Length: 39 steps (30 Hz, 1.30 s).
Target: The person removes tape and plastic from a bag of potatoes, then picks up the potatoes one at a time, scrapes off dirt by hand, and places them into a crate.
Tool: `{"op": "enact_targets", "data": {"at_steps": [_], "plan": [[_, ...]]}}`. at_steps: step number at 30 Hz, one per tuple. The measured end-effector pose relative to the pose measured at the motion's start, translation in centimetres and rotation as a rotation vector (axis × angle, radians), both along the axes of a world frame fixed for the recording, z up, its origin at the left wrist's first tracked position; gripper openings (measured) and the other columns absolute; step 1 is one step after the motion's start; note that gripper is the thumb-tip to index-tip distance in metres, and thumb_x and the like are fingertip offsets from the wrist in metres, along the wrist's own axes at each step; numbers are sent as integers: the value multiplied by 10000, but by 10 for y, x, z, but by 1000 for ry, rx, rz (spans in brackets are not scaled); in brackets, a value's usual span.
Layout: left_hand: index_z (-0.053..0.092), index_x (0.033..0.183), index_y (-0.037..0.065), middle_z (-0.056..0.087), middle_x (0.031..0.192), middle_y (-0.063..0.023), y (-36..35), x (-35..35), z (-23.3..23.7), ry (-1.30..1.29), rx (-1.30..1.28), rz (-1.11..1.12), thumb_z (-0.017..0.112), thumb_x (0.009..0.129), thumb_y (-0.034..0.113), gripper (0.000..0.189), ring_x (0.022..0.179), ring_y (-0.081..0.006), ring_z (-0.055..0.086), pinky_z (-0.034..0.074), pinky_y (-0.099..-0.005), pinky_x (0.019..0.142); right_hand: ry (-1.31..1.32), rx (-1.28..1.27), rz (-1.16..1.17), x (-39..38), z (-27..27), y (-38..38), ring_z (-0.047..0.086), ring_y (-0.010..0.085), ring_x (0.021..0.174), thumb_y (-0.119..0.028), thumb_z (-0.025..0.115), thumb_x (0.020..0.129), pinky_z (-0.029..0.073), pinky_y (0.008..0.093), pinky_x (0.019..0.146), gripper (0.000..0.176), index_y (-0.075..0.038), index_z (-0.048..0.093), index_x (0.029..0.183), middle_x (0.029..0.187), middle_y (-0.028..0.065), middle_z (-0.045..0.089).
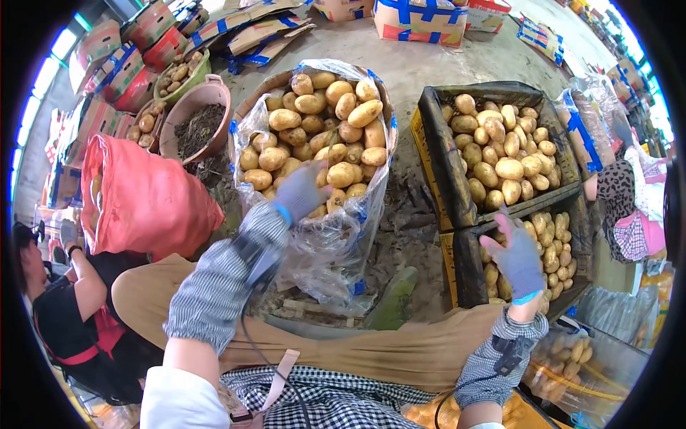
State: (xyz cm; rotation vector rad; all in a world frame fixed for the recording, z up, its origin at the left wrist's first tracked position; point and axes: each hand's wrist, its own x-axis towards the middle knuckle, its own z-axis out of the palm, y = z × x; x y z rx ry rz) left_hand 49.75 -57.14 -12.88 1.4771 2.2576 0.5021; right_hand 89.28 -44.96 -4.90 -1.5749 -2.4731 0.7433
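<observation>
Hovering at potatoes [311,104] in 1 lined carton [386,96] is the left hand [304,191], grip impossible to tell; the right hand [516,259], fingers apart, overhangs the nearer of 2 right crates [468,252]. Lettering on 1 far red box [488,17] is illegible.

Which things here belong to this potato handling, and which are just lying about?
Likely in the job:
potatoes
plastic-lined box, under the left hand
near black crate, under the right hand
far black crate, also holding potatoes

Probably just lying about:
flattened cardboard
taped box at the back
pink tub of dark debris
</observation>
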Motion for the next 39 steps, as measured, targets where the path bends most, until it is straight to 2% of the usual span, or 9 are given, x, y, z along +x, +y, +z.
{"op": "enact_targets", "data": {"at_steps": [4, 6, 8, 11, 14, 22, 26, 30, 39], "plan": [[575, 1234, 49, 625, 1127, -199, 50, 13, -30, 216, 46, -95, 715, 743, 322, 579, 1029, -321, 621, 492, -392, 905, 15, -47, 179, -30, -15, 1, 578, 364, 1078, -338, 708, 813, 489, 389, 875, 516, -7, 586, 1190, 1194, 199, 592], [562, 1235, 57, 586, 1191, -213, 68, 18, -15, 253, -339, -183, 720, 722, 358, 615, 1085, -312, 594, 476, -387, 931, 83, -40, 189, -43, -19, -3, 612, 335, 998, -320, 701, 826, 507, 375, 832, 477, -37, 591, 1193, 1091, 179, 624], [536, 1238, 63, 608, 1150, -154, 66, 14, -23, 111, -304, -120, 770, 700, 220, 608, 1074, -282, 594, 487, -391, 911, 242, -125, 190, -58, -29, -8, 637, 278, 945, -249, 712, 830, 524, 346, 761, 432, -51, 594, 1195, 1042, 163, 623], [472, 1244, 68, 545, 1177, -39, 48, 16, -26, -1069, 239, -28, 736, 677, -111, 650, 1093, -169, 562, 499, -266, 873, 540, -451, 98, -88, -38, -29, 573, 101, 723, -181, 713, 851, 478, 215, 625, 424, -72, 582, 1239, 999, 89, 595], [437, 1286, 80, 521, 1229, -53, 15, 46, 22, -1510, 269, -34, 751, 677, -90, 706, 1130, -178, 545, 481, -303, 934, 844, -877, -15, -121, -19, -51, 526, 61, 699, -223, 732, 845, 449, 190, 589, 581, -43, 482, 1338, 995, 41, 588], [437, 1291, 92, 488, 1319, -78, -13, 92, 51, -1637, 461, -208, 705, 770, -77, 610, 1191, -184, 503, 420, -344, 1029, 1125, -1050, -58, -134, -11, -64, 543, 56, 733, -252, 764, 807, 461, 202, 556, 773, -71, 362, 1442, 983, 15, 597], [443, 1315, 63, 469, 1325, -84, -11, 81, 42, -1266, 424, -307, 641, 879, 39, 479, 1217, -177, 463, 361, -323, 1065, 1111, -1037, -171, -125, -11, -61, 537, 38, 649, -206, 756, 811, 442, 179, 495, 630, -92, 467, 1359, 912, -2, 604], [367, 1404, 38, 463, 1342, -75, -3, 30, 37, -1188, 377, -143, 567, 952, 181, 515, 1248, -160, 433, 342, -305, 1068, 1099, -1037, -353, -97, -16, -35, 525, 61, 579, -408, 622, 903, 430, 196, 453, 417, -94, 573, 1173, 889, 20, 629], [417, 1383, 60, 523, 1261, -78, 3, 64, 43, -987, 85, -220, 616, 921, 123, 507, 1185, -154, 488, 385, -306, 1030, 1238, -1194, -501, -100, -7, -41, 561, 101, 601, -389, 626, 910, 460, 237, 462, 374, -103, 577, 1145, 843, 14, 608]]}}
